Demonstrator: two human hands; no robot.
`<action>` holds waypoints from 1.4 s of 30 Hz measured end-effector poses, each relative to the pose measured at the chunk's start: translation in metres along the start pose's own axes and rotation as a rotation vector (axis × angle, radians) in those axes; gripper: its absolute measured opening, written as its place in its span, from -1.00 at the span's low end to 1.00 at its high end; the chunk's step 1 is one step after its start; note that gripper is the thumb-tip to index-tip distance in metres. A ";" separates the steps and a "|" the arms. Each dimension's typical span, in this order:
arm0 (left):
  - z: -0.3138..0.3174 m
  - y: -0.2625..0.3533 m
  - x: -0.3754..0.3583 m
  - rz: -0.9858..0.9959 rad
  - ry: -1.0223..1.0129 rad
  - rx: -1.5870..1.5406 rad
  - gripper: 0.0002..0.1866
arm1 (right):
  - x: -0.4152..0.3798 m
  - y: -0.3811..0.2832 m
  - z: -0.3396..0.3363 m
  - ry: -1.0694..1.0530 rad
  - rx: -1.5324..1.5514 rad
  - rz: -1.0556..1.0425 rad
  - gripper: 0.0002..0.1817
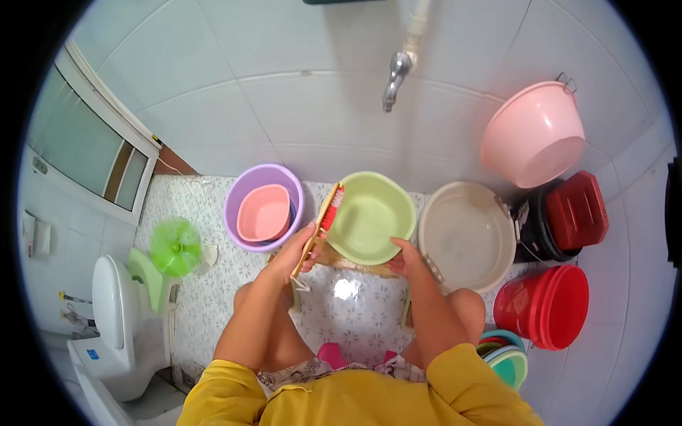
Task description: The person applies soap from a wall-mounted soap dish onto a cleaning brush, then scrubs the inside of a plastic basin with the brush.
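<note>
A wooden-handled scrub brush (317,228) with red and white bristles is gripped in my left hand (291,257). Its bristles point right and overlap the left rim of a light green basin (369,216). My right hand (406,258) pinches the lower right rim of that basin. Below the basin lies a wooden board or low stool top (348,265), partly hidden by the basin and my hands. A white loop hangs from the lower end of the brush handle.
Left stand a purple basin (229,213) holding a pink one (263,213), a green fan-like item (175,246) and a toilet (114,305). Right are a beige basin (465,234), red bucket (526,305), black bucket (536,220) and hanging pink tub (536,135). Above juts a tap (396,78).
</note>
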State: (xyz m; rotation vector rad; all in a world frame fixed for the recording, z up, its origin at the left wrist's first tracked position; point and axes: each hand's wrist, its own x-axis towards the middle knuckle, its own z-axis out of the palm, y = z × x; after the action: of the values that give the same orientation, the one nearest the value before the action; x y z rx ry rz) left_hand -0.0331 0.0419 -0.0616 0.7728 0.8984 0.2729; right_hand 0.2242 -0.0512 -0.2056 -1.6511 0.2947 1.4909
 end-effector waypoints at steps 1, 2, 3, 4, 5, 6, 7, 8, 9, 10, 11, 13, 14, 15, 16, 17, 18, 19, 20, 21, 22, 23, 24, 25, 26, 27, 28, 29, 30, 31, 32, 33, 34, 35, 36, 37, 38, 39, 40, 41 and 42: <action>0.001 -0.006 0.002 -0.011 0.086 0.125 -0.55 | -0.005 0.003 0.003 -0.095 -0.117 -0.055 -0.57; 0.002 -0.013 0.003 -0.023 0.171 0.251 -0.56 | -0.006 0.006 0.005 -0.192 -0.233 -0.109 -0.55; -0.002 -0.026 0.008 -0.010 0.211 0.302 -0.63 | -0.002 0.009 0.007 -0.240 -0.228 -0.105 -0.54; -0.006 -0.036 0.011 -0.023 0.211 0.298 -0.63 | 0.001 0.013 0.009 -0.236 -0.228 -0.092 -0.54; -0.010 -0.046 0.014 0.039 0.236 0.531 -0.62 | 0.003 0.015 0.012 -0.220 -0.134 -0.163 -0.56; -0.010 -0.053 0.013 0.105 0.257 0.763 -0.61 | 0.005 0.017 0.015 -0.203 -0.043 -0.237 -0.57; -0.009 -0.062 0.011 0.145 0.298 0.869 -0.52 | -0.006 0.015 0.018 -0.168 -0.080 -0.336 -0.52; -0.007 -0.070 0.010 0.144 0.300 0.864 -0.52 | 0.004 0.019 0.016 -0.168 -0.085 -0.335 -0.52; -0.003 -0.079 0.008 0.122 0.327 0.948 -0.48 | 0.028 0.027 0.013 -0.073 -0.276 -0.513 -0.48; 0.003 -0.084 0.005 0.099 0.355 1.033 -0.43 | 0.029 0.030 0.014 0.023 -0.467 -0.690 -0.43; 0.010 -0.088 0.003 0.062 0.346 1.122 -0.37 | 0.029 0.035 0.012 0.020 -0.471 -0.691 -0.43; 0.027 -0.104 0.002 0.041 0.354 1.167 -0.40 | -0.005 0.041 0.018 0.221 -0.690 -0.980 -0.23; 0.031 -0.113 0.001 0.022 0.358 1.217 -0.42 | -0.014 0.047 0.021 0.217 -0.696 -0.979 -0.23; 0.028 -0.129 0.005 0.050 0.337 1.177 -0.37 | -0.021 0.053 0.021 0.220 -0.648 -0.998 -0.21; 0.027 -0.143 0.008 0.049 0.337 1.170 -0.37 | -0.024 0.060 0.019 0.225 -0.602 -1.017 -0.20; 0.026 -0.156 0.011 0.105 0.308 1.166 -0.33 | -0.025 0.066 0.017 0.225 -0.609 -1.020 -0.20; 0.026 -0.163 0.011 0.163 0.281 1.163 -0.29 | -0.025 0.073 0.017 0.256 -0.596 -1.036 -0.20; 0.026 -0.170 0.011 0.177 0.293 1.170 -0.21 | -0.024 0.078 0.018 0.284 -0.582 -1.051 -0.20; 0.025 -0.175 0.011 0.179 0.297 1.168 -0.21 | -0.022 0.079 0.016 0.281 -0.584 -1.055 -0.20; 0.025 -0.179 0.011 0.159 0.305 1.201 -0.18 | -0.025 0.075 0.012 0.255 -0.630 -0.990 -0.20; 0.024 -0.182 0.011 0.137 0.311 1.235 -0.14 | -0.027 0.072 0.010 0.232 -0.674 -0.923 -0.19; 0.023 -0.185 0.012 0.138 0.308 1.236 -0.14 | -0.029 0.071 0.011 0.235 -0.673 -0.922 -0.19; 0.021 -0.187 0.014 0.090 0.314 1.247 -0.11 | -0.027 0.069 0.012 0.249 -0.647 -0.992 -0.18; 0.018 -0.189 0.017 0.042 0.319 1.259 -0.07 | -0.025 0.069 0.011 0.264 -0.620 -1.063 -0.17; 0.017 -0.191 0.020 0.046 0.314 1.264 -0.07 | -0.022 0.071 0.012 0.271 -0.615 -1.063 -0.17; 0.015 -0.193 0.024 0.043 0.328 1.277 -0.07 | -0.010 0.075 0.012 0.290 -0.543 -1.057 -0.23; 0.014 -0.194 0.027 0.039 0.342 1.290 -0.07 | 0.005 0.079 0.010 0.307 -0.471 -1.048 -0.29; 0.014 -0.195 0.029 0.040 0.336 1.295 -0.07 | 0.019 0.084 0.008 0.313 -0.467 -1.047 -0.29; 0.015 -0.196 0.029 0.034 0.352 1.323 -0.09 | 0.025 0.089 0.007 0.189 -0.308 -0.889 -0.39; 0.017 -0.197 0.029 0.026 0.368 1.351 -0.10 | 0.031 0.094 0.004 0.067 -0.150 -0.728 -0.49; 0.018 -0.197 0.029 0.022 0.363 1.356 -0.10 | 0.036 0.099 0.003 0.070 -0.146 -0.723 -0.49; 0.019 -0.197 0.028 0.028 0.380 1.359 -0.11 | 0.024 0.099 0.008 0.063 -0.117 -0.780 -0.57; 0.021 -0.196 0.028 0.034 0.400 1.361 -0.12 | 0.020 0.099 0.010 0.055 -0.089 -0.838 -0.64; 0.022 -0.195 0.028 0.032 0.399 1.363 -0.12 | 0.019 0.099 0.011 0.055 -0.086 -0.836 -0.64; 0.023 -0.193 0.030 0.037 0.417 1.366 -0.14 | 0.023 0.098 0.011 0.013 -0.020 -0.764 -0.65; 0.024 -0.191 0.032 0.044 0.434 1.369 -0.15 | 0.026 0.098 0.010 -0.029 0.046 -0.693 -0.66; 0.025 -0.190 0.035 0.044 0.432 1.372 -0.15 | 0.030 0.099 0.011 -0.027 0.049 -0.692 -0.66; 0.026 -0.192 0.038 0.106 0.456 1.369 -0.17 | 0.034 0.101 0.014 0.052 0.018 -0.734 -0.67; 0.026 -0.194 0.041 0.168 0.479 1.365 -0.18 | 0.036 0.103 0.015 0.133 -0.013 -0.773 -0.68; 0.027 -0.197 0.045 0.169 0.480 1.366 -0.18 | 0.038 0.104 0.016 0.132 -0.012 -0.774 -0.68; 0.026 -0.198 0.051 0.256 0.484 1.344 -0.18 | 0.043 0.104 0.019 0.191 -0.098 -0.884 -0.70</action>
State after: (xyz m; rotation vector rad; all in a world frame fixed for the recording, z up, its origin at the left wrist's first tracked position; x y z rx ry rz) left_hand -0.0005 -0.0841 -0.2218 2.1343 1.4290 0.0342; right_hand 0.1519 -0.0843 -0.2878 -1.6712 -0.3822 0.6870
